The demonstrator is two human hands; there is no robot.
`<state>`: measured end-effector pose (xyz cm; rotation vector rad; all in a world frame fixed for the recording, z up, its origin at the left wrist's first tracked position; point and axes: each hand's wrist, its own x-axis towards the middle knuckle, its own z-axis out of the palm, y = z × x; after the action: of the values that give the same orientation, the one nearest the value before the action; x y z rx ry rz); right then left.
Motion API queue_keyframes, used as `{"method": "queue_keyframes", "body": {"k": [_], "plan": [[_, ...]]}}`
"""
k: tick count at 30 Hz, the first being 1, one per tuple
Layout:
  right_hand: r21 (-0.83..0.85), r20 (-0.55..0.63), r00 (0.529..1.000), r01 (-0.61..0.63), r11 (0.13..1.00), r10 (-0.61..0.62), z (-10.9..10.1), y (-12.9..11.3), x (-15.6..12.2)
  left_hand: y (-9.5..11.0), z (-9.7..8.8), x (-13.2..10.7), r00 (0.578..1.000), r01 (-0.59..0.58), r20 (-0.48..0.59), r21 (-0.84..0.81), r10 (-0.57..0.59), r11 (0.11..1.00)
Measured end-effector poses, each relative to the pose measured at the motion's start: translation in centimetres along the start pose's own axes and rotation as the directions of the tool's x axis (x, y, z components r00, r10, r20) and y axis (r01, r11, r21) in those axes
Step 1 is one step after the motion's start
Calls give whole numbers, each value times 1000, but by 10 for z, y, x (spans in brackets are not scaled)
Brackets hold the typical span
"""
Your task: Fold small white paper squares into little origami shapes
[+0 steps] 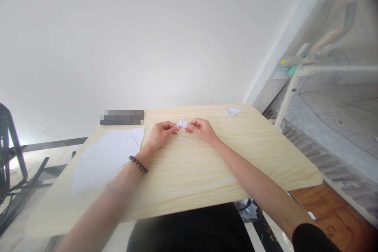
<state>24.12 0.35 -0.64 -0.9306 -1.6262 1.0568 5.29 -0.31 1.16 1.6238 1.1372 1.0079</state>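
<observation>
A small folded piece of white paper is pinched between both my hands, just above the far middle of the light wooden table. My left hand, with a dark bead bracelet on its wrist, grips the paper's left end with closed fingers. My right hand pinches the right end. Both forearms reach in from the near edge of the table.
Several white paper sheets lie on the table's left side. Another small folded paper piece rests near the far right corner. A dark flat object lies at the far left edge. A black stand is left; a white frame stands right.
</observation>
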Motion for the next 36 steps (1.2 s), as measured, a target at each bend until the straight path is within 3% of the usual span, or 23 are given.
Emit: {"method": "queue_keyframes", "body": {"k": [7, 17, 31, 36], "plan": [[-60, -34, 999, 35, 998, -37, 2, -2, -1, 5, 1, 0, 997, 29, -72, 6, -29, 1000], [-78, -68, 998, 6, 997, -12, 5, 4, 3, 1, 7, 1, 989, 95, -73, -329, -126, 940], [88, -83, 996, -24, 996, 32, 5, 5, 4, 0, 8, 3, 985, 135, -50, -393, -167, 910], [124, -35, 999, -33, 992, 37, 4, 4, 5, -5, 6, 4, 985, 157, -10, -384, -174, 910]]}}
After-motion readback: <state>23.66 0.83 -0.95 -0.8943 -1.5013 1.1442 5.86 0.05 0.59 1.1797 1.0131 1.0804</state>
